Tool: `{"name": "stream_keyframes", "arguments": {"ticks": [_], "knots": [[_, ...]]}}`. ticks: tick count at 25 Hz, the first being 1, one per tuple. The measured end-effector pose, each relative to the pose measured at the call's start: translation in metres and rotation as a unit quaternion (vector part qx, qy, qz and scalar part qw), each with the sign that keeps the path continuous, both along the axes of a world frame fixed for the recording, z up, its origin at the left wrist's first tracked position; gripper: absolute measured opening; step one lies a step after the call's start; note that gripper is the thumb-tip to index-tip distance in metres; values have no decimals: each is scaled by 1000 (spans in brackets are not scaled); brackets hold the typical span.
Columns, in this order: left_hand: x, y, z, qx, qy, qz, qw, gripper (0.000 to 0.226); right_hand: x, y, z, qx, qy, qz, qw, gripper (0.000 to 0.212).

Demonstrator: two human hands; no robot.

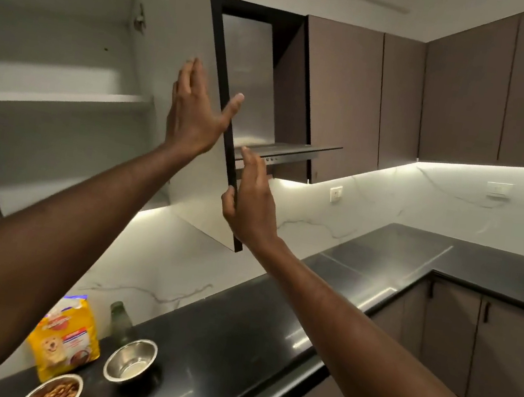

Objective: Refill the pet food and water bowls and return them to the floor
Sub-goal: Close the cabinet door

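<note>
Two steel bowls stand on the black countertop at the lower left. The nearer bowl holds brown kibble. The other bowl shows a shiny bottom, and I cannot tell whether it holds water. A yellow pet food bag stands upright behind them against the wall. Both arms reach up to an open upper cabinet door. My left hand lies flat on its inner face with the thumb hooked over the dark edge. My right hand clasps the same edge lower down.
The open cabinet shows pale shelves with nothing visible on them. A green bottle stands behind the bowls. A range hood sits right of the door. Brown wall cabinets run along the corner, and lower cabinets sit under the L-shaped counter.
</note>
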State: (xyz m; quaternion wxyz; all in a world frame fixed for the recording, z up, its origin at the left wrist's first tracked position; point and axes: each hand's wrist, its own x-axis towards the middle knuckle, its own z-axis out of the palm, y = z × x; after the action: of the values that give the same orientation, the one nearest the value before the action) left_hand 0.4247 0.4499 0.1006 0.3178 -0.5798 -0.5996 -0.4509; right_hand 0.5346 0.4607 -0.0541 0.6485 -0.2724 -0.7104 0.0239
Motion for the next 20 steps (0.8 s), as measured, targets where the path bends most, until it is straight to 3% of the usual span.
{"name": "stream_keyframes", "arguments": {"ticks": [3,9,13,17,20], "knots": [[7,6,-5,-51,32,28,998,106,-8,5,-3,-71,-49,68,994,73],[-25,-16,-12,-37,42,13,998,109,-51,-7,-2,-73,29,70,995,59],[-96,-59,-20,25,52,24,998,105,-113,-30,-8,15,10,113,993,50],[-199,-97,-31,62,148,88,983,97,-212,-52,-22,49,-36,182,981,68],[-284,-122,-34,69,174,165,968,89,-297,-68,-33,50,-89,212,972,78]]}}
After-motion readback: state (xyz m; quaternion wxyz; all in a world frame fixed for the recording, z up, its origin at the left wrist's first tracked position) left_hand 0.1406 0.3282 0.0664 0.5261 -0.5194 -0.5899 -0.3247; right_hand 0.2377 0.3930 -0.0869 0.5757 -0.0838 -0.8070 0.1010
